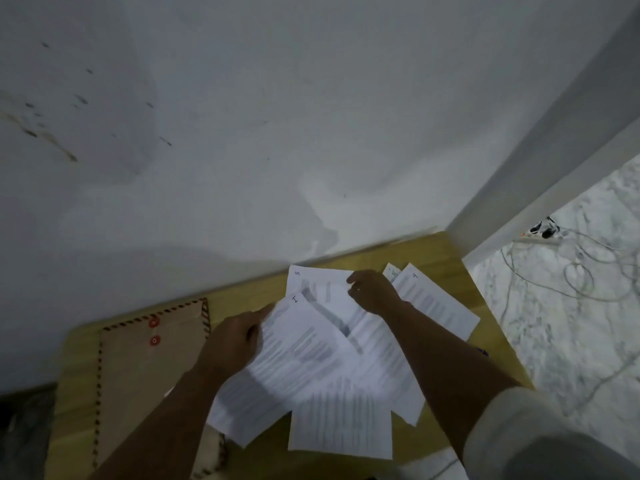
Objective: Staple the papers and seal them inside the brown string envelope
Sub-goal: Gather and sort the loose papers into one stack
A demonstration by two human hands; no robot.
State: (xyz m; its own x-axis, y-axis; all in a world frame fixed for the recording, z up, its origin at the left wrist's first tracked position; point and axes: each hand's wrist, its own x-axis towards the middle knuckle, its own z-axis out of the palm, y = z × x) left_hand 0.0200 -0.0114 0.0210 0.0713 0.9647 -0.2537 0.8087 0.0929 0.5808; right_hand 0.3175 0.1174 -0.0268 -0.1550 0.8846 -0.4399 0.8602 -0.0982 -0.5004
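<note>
Several printed white sheets lie fanned out on a small yellow-wood table (79,372). My left hand (239,336) grips the upper left edge of the sheet numbered 1 (294,362). Farther back, my right hand (372,291) pinches the right side of the sheet numbered 3 (318,282). The sheet numbered 4 (436,306) lies to the right, with another sheet's corner (391,271) showing behind it. One more sheet (343,424) lies nearest to me. The brown string envelope (145,368), with two red button discs, lies flat at the left. No stapler is in view.
The table stands against a white wall (242,133). To the right, beyond the table's edge, is a marble floor (571,341) with a power strip (540,237) and tangled white cables (588,271). A small dark object (483,351) peeks out beside my right forearm.
</note>
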